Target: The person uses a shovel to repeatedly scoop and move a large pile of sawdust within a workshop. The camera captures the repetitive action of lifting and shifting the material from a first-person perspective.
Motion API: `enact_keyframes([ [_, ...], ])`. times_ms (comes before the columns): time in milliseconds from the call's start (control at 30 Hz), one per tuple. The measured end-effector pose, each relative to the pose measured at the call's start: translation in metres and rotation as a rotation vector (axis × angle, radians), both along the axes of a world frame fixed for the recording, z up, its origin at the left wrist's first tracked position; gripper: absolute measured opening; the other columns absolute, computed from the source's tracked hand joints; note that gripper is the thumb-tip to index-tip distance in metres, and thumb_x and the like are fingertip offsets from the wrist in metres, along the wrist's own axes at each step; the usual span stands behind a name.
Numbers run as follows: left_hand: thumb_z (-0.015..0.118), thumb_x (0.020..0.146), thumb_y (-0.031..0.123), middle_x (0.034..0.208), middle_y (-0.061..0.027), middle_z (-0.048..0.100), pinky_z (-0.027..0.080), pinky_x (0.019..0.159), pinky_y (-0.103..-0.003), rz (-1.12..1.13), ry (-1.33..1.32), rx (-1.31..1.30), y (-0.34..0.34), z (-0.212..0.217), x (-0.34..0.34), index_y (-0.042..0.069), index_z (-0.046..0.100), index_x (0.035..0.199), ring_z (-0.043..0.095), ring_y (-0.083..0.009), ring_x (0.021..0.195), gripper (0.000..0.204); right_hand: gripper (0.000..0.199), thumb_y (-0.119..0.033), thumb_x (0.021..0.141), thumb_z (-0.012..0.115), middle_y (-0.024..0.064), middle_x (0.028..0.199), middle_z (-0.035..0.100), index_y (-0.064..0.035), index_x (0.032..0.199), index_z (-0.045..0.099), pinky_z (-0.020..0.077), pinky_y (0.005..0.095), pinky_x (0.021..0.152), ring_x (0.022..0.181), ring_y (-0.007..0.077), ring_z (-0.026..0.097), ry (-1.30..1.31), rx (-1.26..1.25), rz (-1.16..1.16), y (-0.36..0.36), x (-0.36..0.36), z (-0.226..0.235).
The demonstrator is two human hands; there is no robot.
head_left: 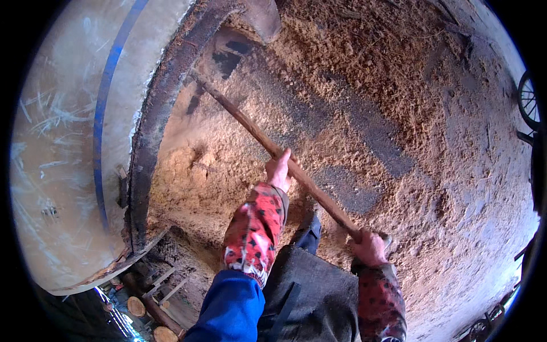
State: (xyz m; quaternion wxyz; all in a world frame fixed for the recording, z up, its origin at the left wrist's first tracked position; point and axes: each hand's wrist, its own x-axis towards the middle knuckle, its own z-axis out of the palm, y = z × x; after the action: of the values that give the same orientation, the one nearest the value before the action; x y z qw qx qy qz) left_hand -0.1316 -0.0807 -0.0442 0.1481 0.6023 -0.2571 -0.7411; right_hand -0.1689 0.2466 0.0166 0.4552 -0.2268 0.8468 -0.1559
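Note:
A long brown wooden pole (pixel 256 132) runs from the lower right up to the left, its far end reaching the dark opening (pixel 228 57) at the foot of a pale wall. My left hand (pixel 279 169) grips the pole about midway. My right hand (pixel 369 248) is closed around its near end. Both forearms wear red patterned sleeve covers, with a blue sleeve on the left arm. A dark grey apron (pixel 319 296) hangs below me.
Sawdust (pixel 376 85) covers the floor, with dark bare strips (pixel 364 131) across it. A large pale curved wall with a blue stripe (pixel 105 102) fills the left. Cut logs (pixel 137 306) lie at lower left. A wheel (pixel 530 100) shows at far right.

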Motion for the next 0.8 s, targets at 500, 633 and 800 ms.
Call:
enact_keyframes([
  [500,0.067,0.079,0.017,0.063,-0.0024,0.051,0.045,0.044,-0.032,-0.012,-0.013,-0.025,0.031,0.051,0.084,0.006,0.053,0.080,0.052,-0.0159,0.050,0.018,0.043,-0.035,0.067,0.071,0.0226,0.074,0.060,0.0012,0.084,0.056,0.0477,0.0420,0.065,0.075,0.0360,0.061,-0.682,0.024,-0.206,0.077,0.130,0.100],
  [633,0.063,0.081,0.015,0.065,-0.0007,0.049,0.043,0.048,-0.031,-0.029,-0.076,0.141,0.045,0.053,0.083,0.007,0.053,0.083,0.049,-0.0140,0.053,0.013,0.041,-0.033,0.066,0.074,0.0168,0.068,0.061,0.0010,0.084,0.059,0.0480,0.0363,0.060,0.067,0.0253,0.063,-0.576,0.057,-0.243,0.086,0.132,0.126],
  [800,0.059,0.083,0.013,0.061,0.0011,0.045,0.039,0.048,-0.029,0.083,0.023,0.200,0.078,0.050,0.086,0.008,0.050,0.079,0.044,-0.0120,0.050,0.011,0.034,-0.031,0.066,0.073,0.0162,0.064,0.061,-0.0018,0.077,0.059,0.0487,0.0365,0.056,0.063,0.0237,0.064,-0.379,0.006,-0.341,0.121,0.130,0.123],
])
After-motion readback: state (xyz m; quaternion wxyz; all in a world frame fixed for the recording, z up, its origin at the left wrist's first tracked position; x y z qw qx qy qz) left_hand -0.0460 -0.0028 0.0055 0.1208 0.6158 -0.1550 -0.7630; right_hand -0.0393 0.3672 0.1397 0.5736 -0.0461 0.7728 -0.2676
